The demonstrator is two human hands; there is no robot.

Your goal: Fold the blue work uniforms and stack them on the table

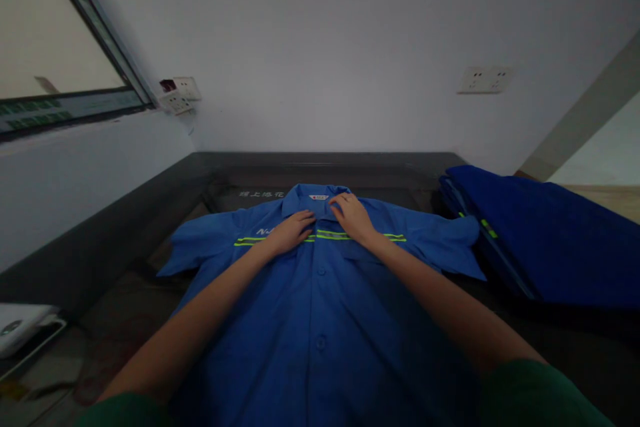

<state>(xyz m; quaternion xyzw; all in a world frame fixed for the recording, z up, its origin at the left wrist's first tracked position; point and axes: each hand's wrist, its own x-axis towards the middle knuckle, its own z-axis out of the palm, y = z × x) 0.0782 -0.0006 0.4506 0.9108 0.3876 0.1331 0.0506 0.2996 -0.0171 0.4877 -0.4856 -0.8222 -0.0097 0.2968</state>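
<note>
A blue short-sleeved work shirt lies front up with its sleeves spread to both sides. It has a buttoned front, yellow-green stripes across the chest and white lettering at the left. My left hand rests flat on the upper chest, fingertips beside the front opening just under the collar. Over the right side of the collar is my right hand, its fingers bent and the thumb apart from them. No cloth shows pinched in either hand. Part of the chest stripe is hidden under the hands.
A stack of folded blue garments lies at the right, near the shirt's sleeve. A white device stands at the lower left. The dark surface meets a wall with sockets behind; a window is at the left.
</note>
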